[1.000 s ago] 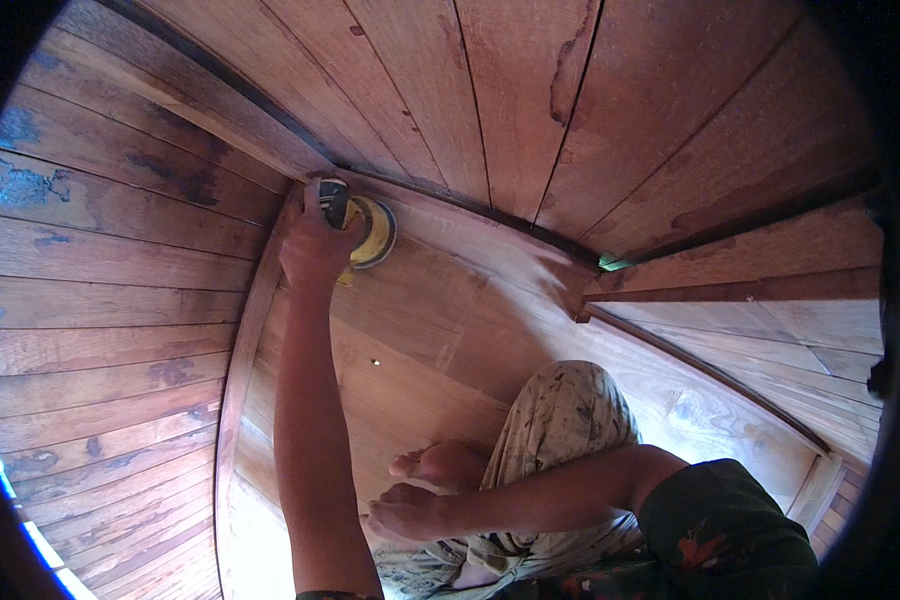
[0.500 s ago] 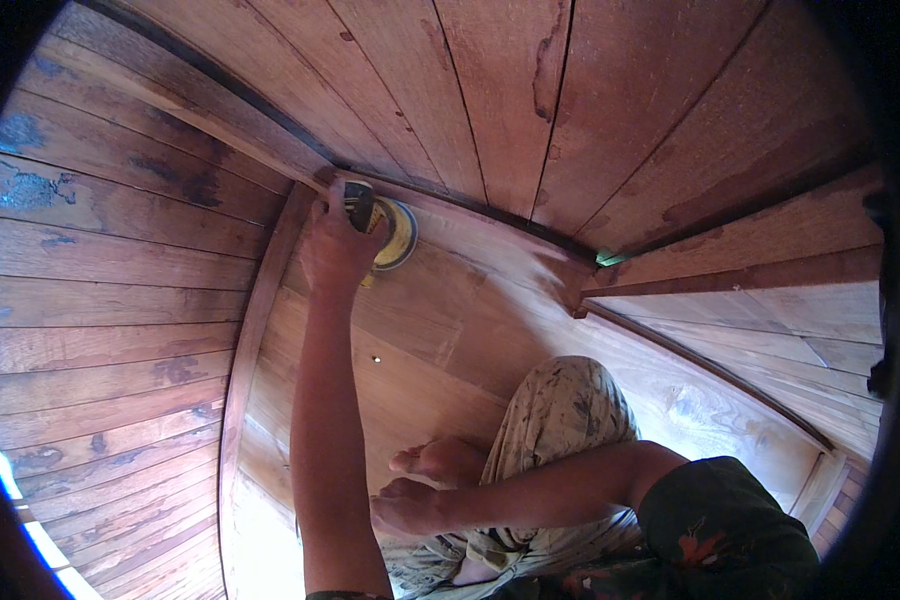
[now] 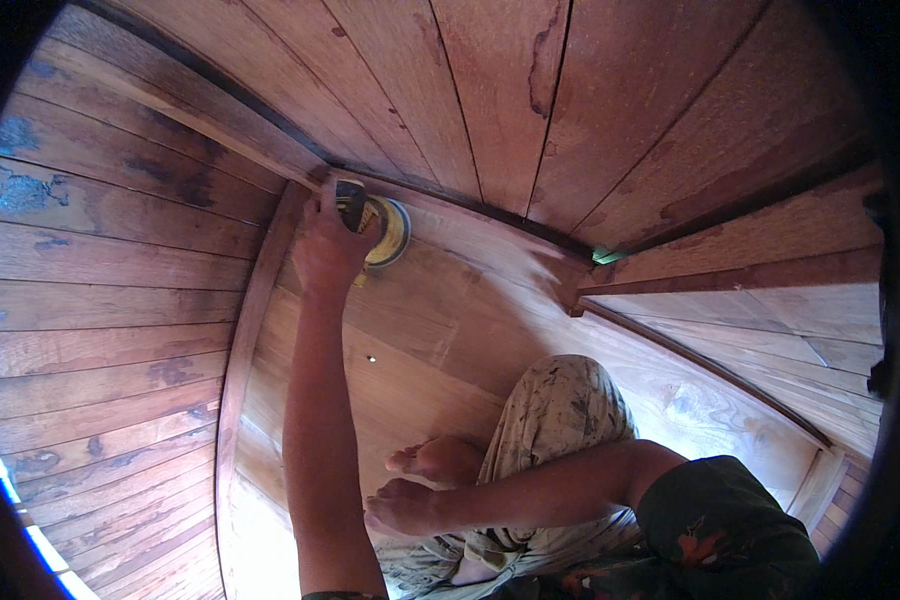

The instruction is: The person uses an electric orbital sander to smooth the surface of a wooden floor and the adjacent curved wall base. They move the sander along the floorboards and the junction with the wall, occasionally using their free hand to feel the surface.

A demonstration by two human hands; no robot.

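At the far corner of the wooden floor panel (image 3: pixel 410 310), my left hand (image 3: pixel 332 238) is wrapped over a yellow and black sander (image 3: pixel 390 232). The tool has a round pad, which sits on the boards close to where the two walls meet. My fingers cover much of its body. Near my lap, my right hand (image 3: pixel 402 507) is closed beside my left forearm. Its fingers curl out of sight, so anything inside them is hidden. My bare foot (image 3: pixel 438 460) lies just beyond that hand.
Plank walls rise at the left (image 3: pixel 120 300) and at the far side (image 3: pixel 490 100), with dark stains on them. A wooden partition (image 3: pixel 740 245) stands at the right. My bent knee (image 3: pixel 570 400), in stained trousers, takes up the middle. A small pale spot (image 3: pixel 371 359) shows on the floor.
My left hand and the sander appear slightly further left, though the whole view has also shifted a little. My right hand stays closed near my lap.
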